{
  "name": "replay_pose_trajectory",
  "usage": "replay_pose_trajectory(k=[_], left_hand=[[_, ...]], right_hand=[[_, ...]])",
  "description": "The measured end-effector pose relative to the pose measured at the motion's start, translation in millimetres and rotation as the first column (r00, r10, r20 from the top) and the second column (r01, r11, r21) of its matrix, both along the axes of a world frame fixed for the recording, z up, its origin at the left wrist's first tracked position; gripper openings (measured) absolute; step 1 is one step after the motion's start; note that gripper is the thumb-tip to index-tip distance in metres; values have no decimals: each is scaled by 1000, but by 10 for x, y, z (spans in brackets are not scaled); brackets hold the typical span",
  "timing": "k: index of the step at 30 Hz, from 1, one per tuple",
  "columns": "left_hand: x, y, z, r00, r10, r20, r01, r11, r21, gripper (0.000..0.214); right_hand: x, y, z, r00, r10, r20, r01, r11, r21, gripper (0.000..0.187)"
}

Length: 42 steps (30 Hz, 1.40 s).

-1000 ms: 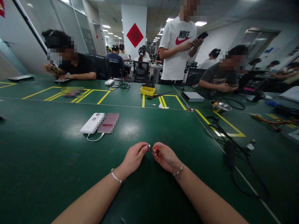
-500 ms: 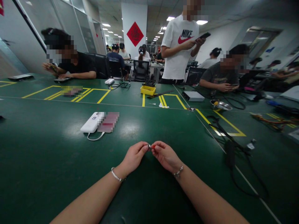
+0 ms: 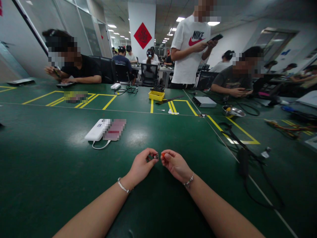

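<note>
Both hands are close together above the green table, with a narrow gap between their fingertips. Between thumb and fingers, my left hand pinches a small red and silvery piece, too small to name. My right hand is closed on a small orange-red piece, mostly covered by the fingers. The two pieces are apart.
Ahead to the left lie a white power bank and a cable. A yellow tray stands farther back. Black cables with an adapter and a metal bowl are on the right. Several people are around the tables.
The fingertips have parted slightly. My left fingers have opened a little around their piece, so more of its red and silvery surface shows. The orange-red piece stays in my right hand.
</note>
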State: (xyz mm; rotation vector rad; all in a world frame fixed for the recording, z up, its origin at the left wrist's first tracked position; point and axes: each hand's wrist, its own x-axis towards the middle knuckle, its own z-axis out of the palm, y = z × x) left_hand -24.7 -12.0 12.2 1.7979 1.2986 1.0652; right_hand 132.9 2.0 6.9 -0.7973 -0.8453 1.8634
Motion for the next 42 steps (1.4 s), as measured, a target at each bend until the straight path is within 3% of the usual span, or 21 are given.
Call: replay_pose_trajectory(k=[8,22,27,35,42], left_hand=[[-9,30,-29,998,51,-22,-50,996,70,15],[5,6,-11,997,19,77,-14,998,-68,13],[20,-2,22,983,-54,175,72,992,-103,18],[-6,-2,-11,983,-76,170,98,988,-123,31],[-18,-2,-7,991,-66,113,80,988,-129,23]], right_hand=[[6,-16,24,999,-37,19,37,999,12,14],[5,-11,-21,1000,-19,8,18,988,154,18],[2,-9,-1,997,-45,55,36,989,143,19],[-9,-1,-10,991,-40,128,25,993,116,13],[-19,3,-20,990,-77,115,63,991,120,12]])
